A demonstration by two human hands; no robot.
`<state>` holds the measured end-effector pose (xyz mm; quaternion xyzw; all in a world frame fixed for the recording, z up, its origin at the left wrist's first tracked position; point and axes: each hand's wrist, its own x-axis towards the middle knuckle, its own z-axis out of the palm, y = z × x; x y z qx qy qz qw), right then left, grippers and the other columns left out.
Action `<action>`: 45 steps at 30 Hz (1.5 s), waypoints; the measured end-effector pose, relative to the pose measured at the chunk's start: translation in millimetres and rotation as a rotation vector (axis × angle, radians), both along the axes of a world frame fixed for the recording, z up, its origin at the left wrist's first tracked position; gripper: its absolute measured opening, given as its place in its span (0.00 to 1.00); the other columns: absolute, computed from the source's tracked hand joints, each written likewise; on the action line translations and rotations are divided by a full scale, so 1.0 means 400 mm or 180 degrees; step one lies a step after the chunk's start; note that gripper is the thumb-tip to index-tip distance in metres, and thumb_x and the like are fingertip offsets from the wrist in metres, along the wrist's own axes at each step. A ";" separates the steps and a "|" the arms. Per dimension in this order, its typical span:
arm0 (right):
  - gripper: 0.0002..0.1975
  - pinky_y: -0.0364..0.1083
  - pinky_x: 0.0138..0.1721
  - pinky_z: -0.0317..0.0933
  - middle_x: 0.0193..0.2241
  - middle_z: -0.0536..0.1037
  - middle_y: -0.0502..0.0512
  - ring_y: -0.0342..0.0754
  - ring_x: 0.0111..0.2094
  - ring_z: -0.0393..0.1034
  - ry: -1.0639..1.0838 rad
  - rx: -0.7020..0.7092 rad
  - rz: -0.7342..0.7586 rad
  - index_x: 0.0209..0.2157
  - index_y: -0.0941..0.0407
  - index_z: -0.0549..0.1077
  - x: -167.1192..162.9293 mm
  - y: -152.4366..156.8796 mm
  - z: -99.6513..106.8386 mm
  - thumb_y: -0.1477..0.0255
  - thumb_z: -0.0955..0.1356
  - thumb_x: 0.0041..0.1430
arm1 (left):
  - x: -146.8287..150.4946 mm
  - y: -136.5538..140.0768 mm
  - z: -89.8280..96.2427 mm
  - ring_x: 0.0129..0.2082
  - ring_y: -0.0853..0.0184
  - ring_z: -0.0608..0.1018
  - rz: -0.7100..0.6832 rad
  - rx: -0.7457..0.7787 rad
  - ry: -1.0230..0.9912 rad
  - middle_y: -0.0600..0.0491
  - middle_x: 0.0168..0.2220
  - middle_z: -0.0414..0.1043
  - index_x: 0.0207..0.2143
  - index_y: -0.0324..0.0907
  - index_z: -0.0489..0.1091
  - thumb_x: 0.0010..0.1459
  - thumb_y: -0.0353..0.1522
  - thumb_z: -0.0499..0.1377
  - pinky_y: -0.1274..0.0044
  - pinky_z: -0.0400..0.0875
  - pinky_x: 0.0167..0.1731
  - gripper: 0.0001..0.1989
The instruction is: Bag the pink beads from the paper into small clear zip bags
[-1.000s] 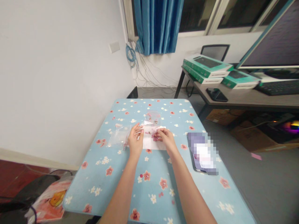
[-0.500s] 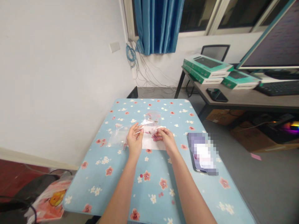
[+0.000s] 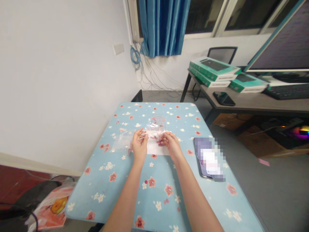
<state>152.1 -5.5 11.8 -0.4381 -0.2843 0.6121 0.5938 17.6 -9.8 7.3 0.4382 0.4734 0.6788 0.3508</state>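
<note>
Over a white sheet of paper (image 3: 156, 150), both hands work close together near the middle of the table. My left hand (image 3: 139, 144) has its thumb and forefinger pinched; what lies between them is too small to make out. The fingers of my right hand (image 3: 172, 143) are also drawn together, just above a cluster of dark pink beads (image 3: 160, 143) on the paper. Whether they hold a bead or a thread cannot be seen. A clear plastic bag (image 3: 120, 142) lies left of my left hand. Beyond the hands lies another clear bag (image 3: 158, 120) with small pinkish pieces inside.
The light blue flowered table (image 3: 116, 190) bears a phone (image 3: 205, 161), partly blurred out, at its right. A wall (image 3: 60, 80) runs along the left. To the right stands a desk (image 3: 248, 104) with green keyboard boxes (image 3: 214, 69), a black phone (image 3: 224, 98) and a monitor (image 3: 282, 42).
My right hand has turned slightly and its fingers have lowered over the pink beads, covering more of them. My left hand has barely moved.
</note>
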 end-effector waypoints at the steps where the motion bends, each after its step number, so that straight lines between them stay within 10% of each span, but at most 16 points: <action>1: 0.12 0.39 0.21 0.63 0.21 0.75 0.49 0.41 0.21 0.69 -0.0016 -0.0015 0.0032 0.24 0.56 0.67 0.000 0.000 0.000 0.65 0.71 0.42 | 0.000 0.001 0.000 0.37 0.69 0.76 0.0010 0.0009 -0.0029 0.49 0.37 0.72 0.44 0.41 0.66 0.49 0.31 0.62 0.77 0.72 0.35 0.18; 45: 0.11 0.41 0.22 0.67 0.19 0.74 0.49 0.44 0.23 0.72 -0.0581 -0.0140 -0.0012 0.25 0.55 0.66 0.015 0.000 -0.002 0.64 0.69 0.45 | 0.014 -0.005 0.003 0.33 0.72 0.75 -0.0065 0.0034 0.0228 0.50 0.36 0.71 0.45 0.42 0.65 0.52 0.32 0.60 0.79 0.72 0.33 0.17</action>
